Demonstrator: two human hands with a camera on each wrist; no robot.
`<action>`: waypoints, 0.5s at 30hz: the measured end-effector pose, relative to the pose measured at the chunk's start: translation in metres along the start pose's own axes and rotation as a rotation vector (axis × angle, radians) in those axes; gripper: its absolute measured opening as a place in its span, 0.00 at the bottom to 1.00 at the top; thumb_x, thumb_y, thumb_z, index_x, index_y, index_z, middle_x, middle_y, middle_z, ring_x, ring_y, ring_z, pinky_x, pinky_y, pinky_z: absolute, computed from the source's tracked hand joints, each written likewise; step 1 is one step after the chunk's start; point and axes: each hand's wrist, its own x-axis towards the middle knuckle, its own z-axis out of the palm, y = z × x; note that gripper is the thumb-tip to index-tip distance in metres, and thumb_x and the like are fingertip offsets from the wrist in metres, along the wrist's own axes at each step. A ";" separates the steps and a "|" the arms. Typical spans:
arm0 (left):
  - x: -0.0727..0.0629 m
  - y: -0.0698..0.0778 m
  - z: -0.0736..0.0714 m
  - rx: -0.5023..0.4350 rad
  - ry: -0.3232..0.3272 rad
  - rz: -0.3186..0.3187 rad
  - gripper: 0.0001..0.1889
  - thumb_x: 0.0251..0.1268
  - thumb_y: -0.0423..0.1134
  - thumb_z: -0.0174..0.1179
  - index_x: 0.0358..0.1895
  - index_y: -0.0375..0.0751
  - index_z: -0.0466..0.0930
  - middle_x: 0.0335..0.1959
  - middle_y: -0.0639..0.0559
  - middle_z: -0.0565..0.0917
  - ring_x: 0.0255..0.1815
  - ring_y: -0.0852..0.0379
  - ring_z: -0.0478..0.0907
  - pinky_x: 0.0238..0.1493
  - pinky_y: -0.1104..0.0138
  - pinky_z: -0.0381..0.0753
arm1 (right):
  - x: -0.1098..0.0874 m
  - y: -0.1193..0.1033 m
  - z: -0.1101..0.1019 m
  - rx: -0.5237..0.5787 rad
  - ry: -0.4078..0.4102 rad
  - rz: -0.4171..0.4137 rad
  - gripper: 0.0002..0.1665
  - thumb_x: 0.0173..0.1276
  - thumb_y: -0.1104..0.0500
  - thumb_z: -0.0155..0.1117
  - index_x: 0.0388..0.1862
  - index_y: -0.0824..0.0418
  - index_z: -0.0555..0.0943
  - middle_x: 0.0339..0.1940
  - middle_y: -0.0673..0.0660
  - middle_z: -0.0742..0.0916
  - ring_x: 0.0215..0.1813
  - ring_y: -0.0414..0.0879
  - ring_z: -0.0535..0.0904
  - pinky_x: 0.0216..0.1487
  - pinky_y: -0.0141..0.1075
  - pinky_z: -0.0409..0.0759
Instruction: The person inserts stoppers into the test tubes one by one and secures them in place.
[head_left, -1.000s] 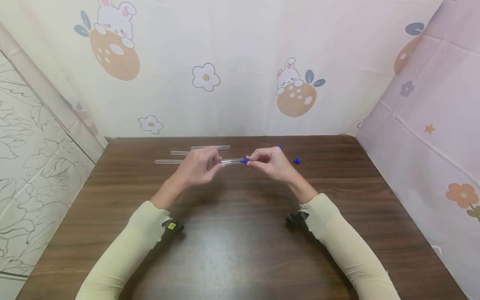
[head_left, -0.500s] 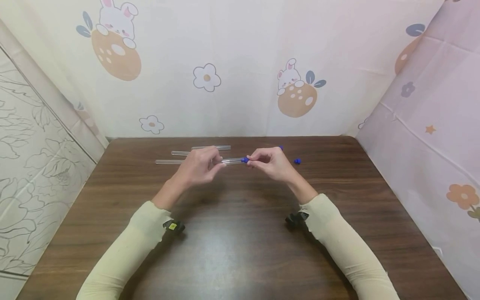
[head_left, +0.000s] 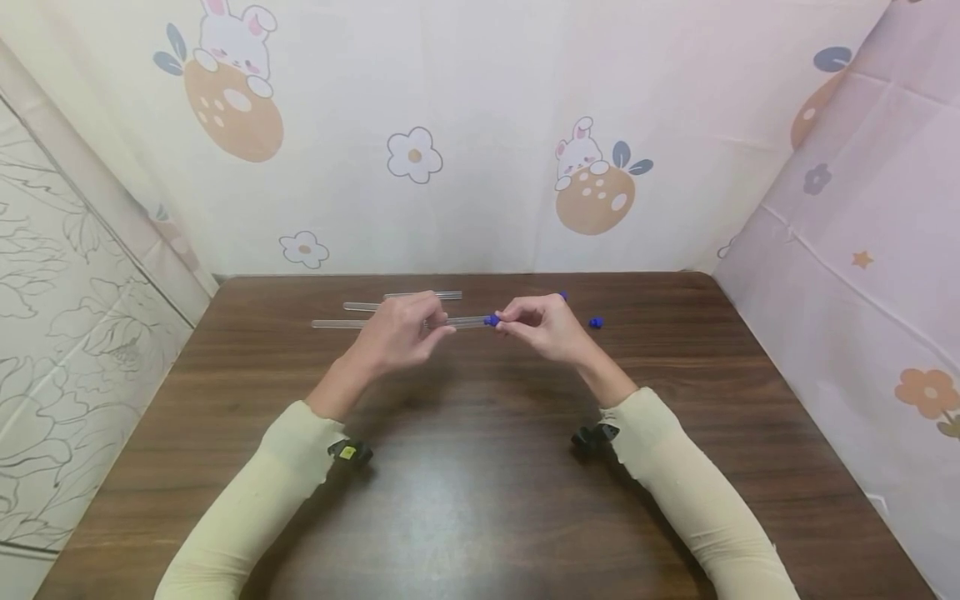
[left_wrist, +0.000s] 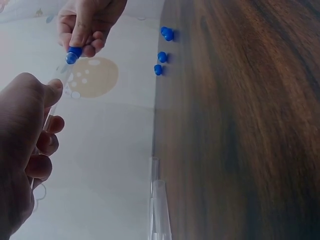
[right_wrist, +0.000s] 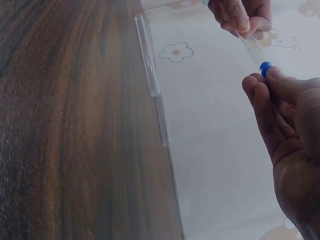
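Observation:
My left hand (head_left: 405, 329) grips a clear test tube (head_left: 468, 322) that lies nearly level, its rounded end (head_left: 333, 324) poking out on the left. At the tube's right end is a blue stopper (head_left: 491, 320), pinched between the thumb and fingers of my right hand (head_left: 543, 327). In the left wrist view the stopper (left_wrist: 73, 55) sits at the tube's mouth, partly covered by the right fingertips. The right wrist view shows the same blue stopper (right_wrist: 265, 68) between thumb and forefinger, with the left hand (right_wrist: 242, 17) farther along the tube.
Two more clear tubes lie near the back edge of the brown wooden table (head_left: 450, 467), one a tube (head_left: 442, 295) at the very back, the other a tube (head_left: 360, 307) partly behind my left hand. Three blue stoppers (left_wrist: 162, 57) lie on the table beyond my right hand. A patterned curtain (head_left: 480, 200) stands behind.

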 end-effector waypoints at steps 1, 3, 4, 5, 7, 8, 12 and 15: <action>0.001 0.000 0.000 0.003 -0.002 0.001 0.12 0.71 0.36 0.76 0.36 0.40 0.80 0.31 0.48 0.88 0.27 0.54 0.79 0.33 0.62 0.80 | 0.000 0.000 0.000 0.000 0.004 -0.001 0.06 0.73 0.75 0.74 0.46 0.74 0.92 0.41 0.71 0.95 0.40 0.49 0.96 0.46 0.36 0.95; 0.001 0.001 0.000 0.007 -0.003 -0.001 0.11 0.71 0.36 0.76 0.36 0.40 0.80 0.31 0.48 0.88 0.28 0.54 0.79 0.33 0.62 0.80 | 0.000 -0.001 0.000 0.001 0.015 -0.003 0.06 0.73 0.75 0.74 0.46 0.74 0.92 0.41 0.71 0.95 0.40 0.55 0.96 0.45 0.38 0.96; 0.001 0.001 0.001 0.008 -0.003 -0.003 0.11 0.71 0.36 0.76 0.36 0.40 0.81 0.31 0.48 0.88 0.28 0.54 0.80 0.33 0.62 0.80 | 0.000 -0.001 0.000 0.003 0.019 -0.003 0.06 0.72 0.75 0.74 0.46 0.74 0.93 0.40 0.72 0.95 0.40 0.58 0.96 0.45 0.39 0.96; 0.001 0.000 0.001 0.009 -0.001 -0.004 0.11 0.71 0.36 0.76 0.37 0.39 0.81 0.31 0.48 0.88 0.28 0.54 0.80 0.33 0.62 0.80 | 0.000 -0.001 0.000 0.007 0.022 -0.002 0.06 0.72 0.75 0.75 0.46 0.74 0.93 0.40 0.72 0.95 0.40 0.61 0.96 0.45 0.40 0.96; 0.001 0.001 0.002 0.015 0.005 -0.003 0.11 0.71 0.35 0.76 0.36 0.39 0.81 0.31 0.48 0.88 0.28 0.54 0.80 0.33 0.62 0.80 | 0.001 -0.002 0.001 0.012 0.023 0.001 0.06 0.72 0.75 0.75 0.46 0.74 0.93 0.40 0.72 0.95 0.40 0.64 0.95 0.44 0.38 0.96; 0.001 0.001 0.002 0.018 0.009 0.000 0.11 0.70 0.35 0.76 0.36 0.39 0.81 0.31 0.48 0.88 0.28 0.54 0.80 0.33 0.61 0.81 | 0.001 -0.002 0.001 0.013 0.023 0.002 0.06 0.72 0.75 0.75 0.46 0.74 0.93 0.40 0.72 0.95 0.40 0.65 0.95 0.44 0.37 0.95; 0.001 0.001 0.004 0.025 0.022 0.016 0.12 0.69 0.35 0.77 0.36 0.39 0.80 0.30 0.48 0.88 0.27 0.53 0.80 0.33 0.60 0.82 | 0.000 -0.001 0.001 0.012 0.025 0.008 0.06 0.73 0.75 0.74 0.46 0.74 0.92 0.40 0.72 0.95 0.40 0.65 0.95 0.44 0.31 0.93; 0.002 0.002 0.005 0.029 0.022 0.017 0.12 0.69 0.35 0.77 0.35 0.39 0.80 0.31 0.48 0.88 0.27 0.53 0.80 0.32 0.61 0.81 | -0.001 0.000 0.001 0.002 0.032 0.007 0.06 0.73 0.75 0.74 0.46 0.74 0.92 0.40 0.72 0.95 0.41 0.67 0.95 0.43 0.29 0.92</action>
